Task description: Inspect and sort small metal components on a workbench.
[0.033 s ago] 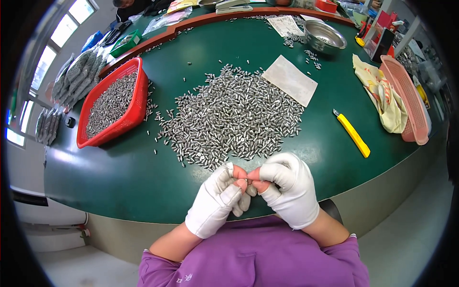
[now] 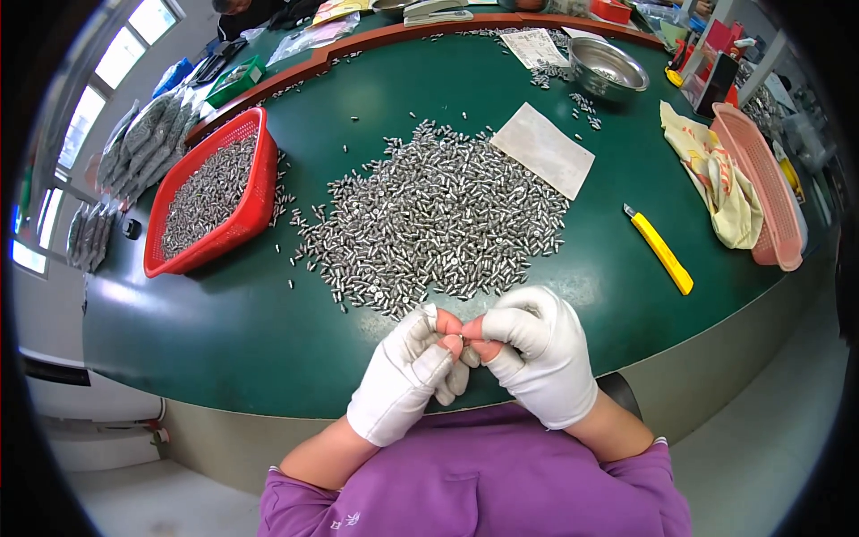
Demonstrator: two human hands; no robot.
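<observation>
My left hand [image 2: 404, 371] and my right hand [image 2: 544, 358], in white gloves with bare thumb and index tips, meet at the table's near edge. Both pinch with their fingertips touching. Between them shows a sliver of a small metal part [image 2: 462, 337], mostly hidden by the fingers. Just beyond the hands spreads a large heap of small silvery bullet-shaped metal parts [image 2: 429, 215]. A sheet of pale card [image 2: 543, 150] lies against the heap's far right side.
To the left, a red plastic basket [image 2: 265, 192] holds more such parts. A yellow utility knife [image 2: 660, 251] lies right of the heap, near a cream cloth bag [image 2: 720, 188] and a pink basket [image 2: 761, 179]. Farther back stands a steel bowl [image 2: 617, 67]. Filled bags [image 2: 148, 148] lie at left.
</observation>
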